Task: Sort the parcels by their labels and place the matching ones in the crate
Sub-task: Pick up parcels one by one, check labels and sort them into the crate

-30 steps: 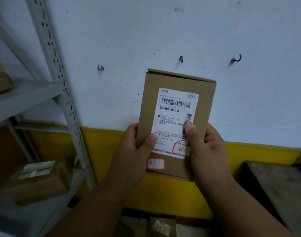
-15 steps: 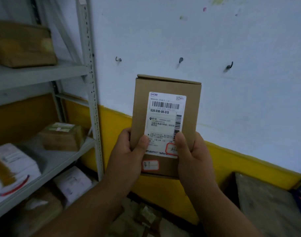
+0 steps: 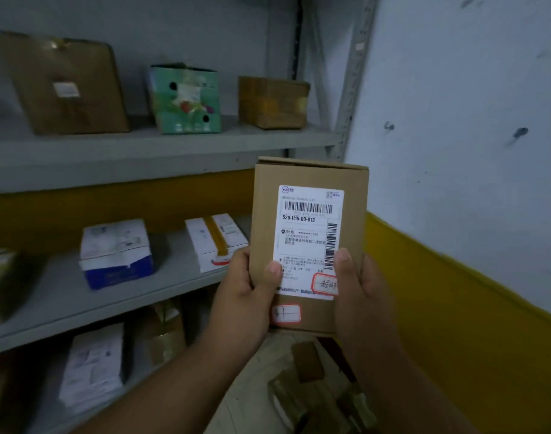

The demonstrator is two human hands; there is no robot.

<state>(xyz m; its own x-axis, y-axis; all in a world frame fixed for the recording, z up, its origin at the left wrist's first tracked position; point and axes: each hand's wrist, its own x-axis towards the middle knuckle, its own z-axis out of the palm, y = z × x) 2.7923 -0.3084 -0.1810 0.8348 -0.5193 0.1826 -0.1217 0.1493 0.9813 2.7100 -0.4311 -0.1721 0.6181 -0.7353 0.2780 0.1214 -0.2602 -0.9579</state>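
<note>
From the head view, both hands hold 1 small brown parcel (image 3: 310,242) up in front of the person. The parcel stands upright, with its long side going up and down. The left hand (image 3: 246,296) grips the lower left edge, with its thumb pressed on the front. The right hand (image 3: 360,296) grips the lower right edge, with its thumb on the white label (image 3: 308,239). Both hands are wrapped around the parcel, so neither is free. They look about equally close to it.

The label faces the person. It shows a barcode and the code 520-H16-00-013. A small red-edged sticker (image 3: 286,314) sits just below the label.

I think the person is reading the label now, to decide where this parcel goes.

No crate can be seen here, so I cannot tell which way the parcel must travel.

To the left stands a grey shelf rack (image 3: 161,145). The top shelf holds 3 boxes: a big brown box (image 3: 64,86), a green box (image 3: 186,98) and a smaller brown box (image 3: 272,101). The shelf under it holds a white and blue box (image 3: 116,252) and a white box with yellow tape (image 3: 216,241). More parcels lie lower down, but they are blurry.
</note>
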